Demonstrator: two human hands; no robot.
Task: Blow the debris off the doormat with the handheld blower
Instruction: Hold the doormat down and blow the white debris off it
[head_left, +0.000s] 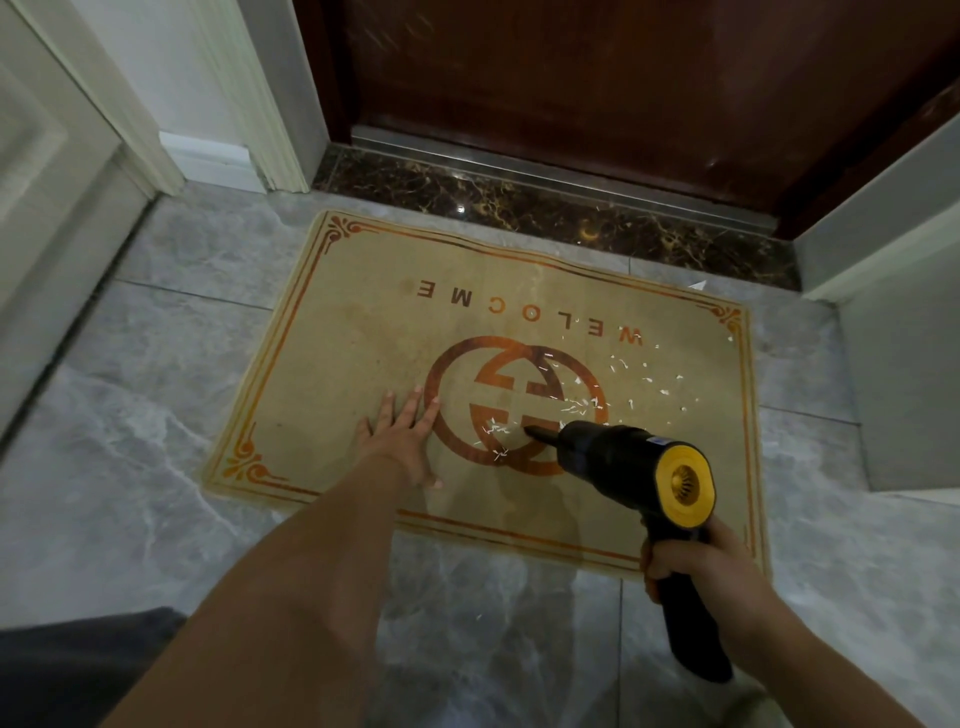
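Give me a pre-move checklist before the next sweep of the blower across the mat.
1. Right hand grips the handheld blower: ok.
2. Nozzle aimed at the white scraps: ok.
3. Left hand pressed flat on the doormat: ok.
4. Left hand clear of the nozzle: ok.
5. Mat free of scraps: not ok.
6. Blower running: cannot tell.

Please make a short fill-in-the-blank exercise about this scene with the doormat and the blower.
1. The left hand lies flat on the ____.
2. The right hand grips the blower by its ____.
3. The word printed on the doormat is ____.
4. The white debris lies mostly on the mat's ____ half.

Missing words: doormat; handle; WELCOME; right
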